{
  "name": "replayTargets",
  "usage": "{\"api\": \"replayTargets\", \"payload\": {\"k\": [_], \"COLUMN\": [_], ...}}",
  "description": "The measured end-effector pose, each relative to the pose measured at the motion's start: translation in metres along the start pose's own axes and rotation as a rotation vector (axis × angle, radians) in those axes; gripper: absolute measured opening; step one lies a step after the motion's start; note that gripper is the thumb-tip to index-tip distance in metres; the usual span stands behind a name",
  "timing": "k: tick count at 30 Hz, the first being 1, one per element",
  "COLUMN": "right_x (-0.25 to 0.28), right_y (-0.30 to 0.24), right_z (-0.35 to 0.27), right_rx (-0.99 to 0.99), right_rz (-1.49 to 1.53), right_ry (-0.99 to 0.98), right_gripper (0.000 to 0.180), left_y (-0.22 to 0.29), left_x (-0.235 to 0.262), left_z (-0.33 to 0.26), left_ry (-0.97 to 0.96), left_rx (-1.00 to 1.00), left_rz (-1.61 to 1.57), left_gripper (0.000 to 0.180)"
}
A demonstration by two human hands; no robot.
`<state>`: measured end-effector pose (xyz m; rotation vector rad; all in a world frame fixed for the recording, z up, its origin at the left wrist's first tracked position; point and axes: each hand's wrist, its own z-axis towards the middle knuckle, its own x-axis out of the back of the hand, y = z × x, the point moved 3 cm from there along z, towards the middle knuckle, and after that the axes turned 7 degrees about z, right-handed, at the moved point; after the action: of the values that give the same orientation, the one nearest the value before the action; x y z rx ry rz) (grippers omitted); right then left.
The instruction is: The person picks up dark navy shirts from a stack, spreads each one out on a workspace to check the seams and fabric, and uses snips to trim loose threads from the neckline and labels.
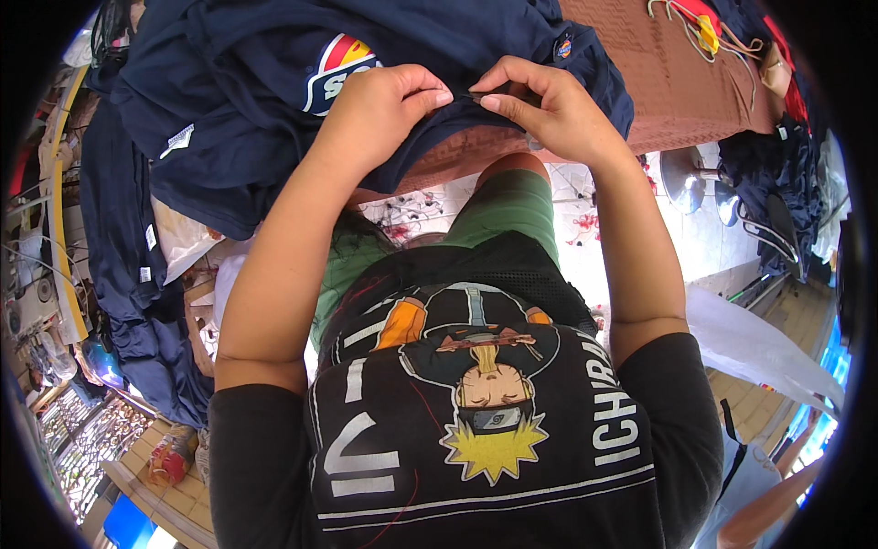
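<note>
A dark navy garment [238, 82], seemingly a shirt, lies bunched over the table in front of me. It carries a round printed patch [338, 69] in red, yellow and white, beside my left hand [380, 105]. That hand's thumb and forefinger pinch together at the garment's near edge. Just across from it, my right hand [549, 105] is closed in a pinch too, with a small dark thing at its fingertips that I cannot make out. Only a narrow gap parts the two sets of fingertips. A small round emblem [564, 46] shows on the cloth beyond my right hand.
A brown textured cloth [677, 82] covers the table, with pale cords [709, 32] at its far right. More navy garments [128, 274] hang at the left. A metal fan [684, 178] stands at right, above a floor with thread scraps. Another person's arm [768, 508] shows lower right.
</note>
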<state>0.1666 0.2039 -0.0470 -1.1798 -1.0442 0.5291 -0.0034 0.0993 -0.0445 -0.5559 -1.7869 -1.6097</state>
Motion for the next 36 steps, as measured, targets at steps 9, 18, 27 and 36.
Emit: {"api": "replayTargets", "payload": {"k": [9, 18, 27, 36], "right_x": [-0.001, -0.005, 0.0, 0.022], "right_y": [-0.008, -0.019, -0.03, -0.03], "right_z": [0.005, 0.012, 0.005, -0.021], "right_rx": [0.028, 0.164, 0.251, 0.217], "right_rz": [-0.177, -0.327, -0.393, -0.274], "right_ry": [-0.059, -0.076, -0.025, 0.091], "right_gripper": [0.013, 0.016, 0.017, 0.028], "left_y": [-0.004, -0.005, 0.016, 0.034], "left_x": [0.001, -0.001, 0.022, 0.077], "left_z": [0.003, 0.004, -0.015, -0.061], "left_ry": [-0.111, -0.089, -0.056, -0.06], "left_rx": [0.074, 0.047, -0.203, -0.346], "left_rz": [-0.156, -0.11, -0.096, -0.278], "left_gripper": [0.02, 0.02, 0.022, 0.021]}}
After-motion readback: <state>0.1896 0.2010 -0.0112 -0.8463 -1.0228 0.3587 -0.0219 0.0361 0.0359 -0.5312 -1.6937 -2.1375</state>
